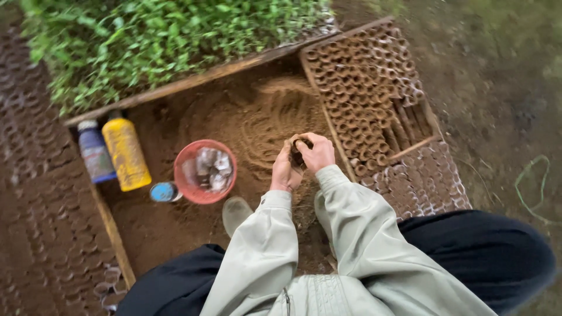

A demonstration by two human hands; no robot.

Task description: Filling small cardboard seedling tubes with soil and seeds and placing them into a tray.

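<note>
My left hand (284,171) and my right hand (318,153) meet over a bed of loose brown soil (257,123). Between them they hold a small brown soil-filled pot (297,145), fingers curled around it. Both arms wear pale grey-green sleeves. The pot's lower part is hidden by my fingers.
A wooden-framed tray (363,93) packed with several small round pots lies to the right. On the left stand a yellow bottle (126,153), a blue-white bottle (93,151), a red basket (205,171) and a small blue container (164,192). Green seedlings (158,41) grow behind a plank.
</note>
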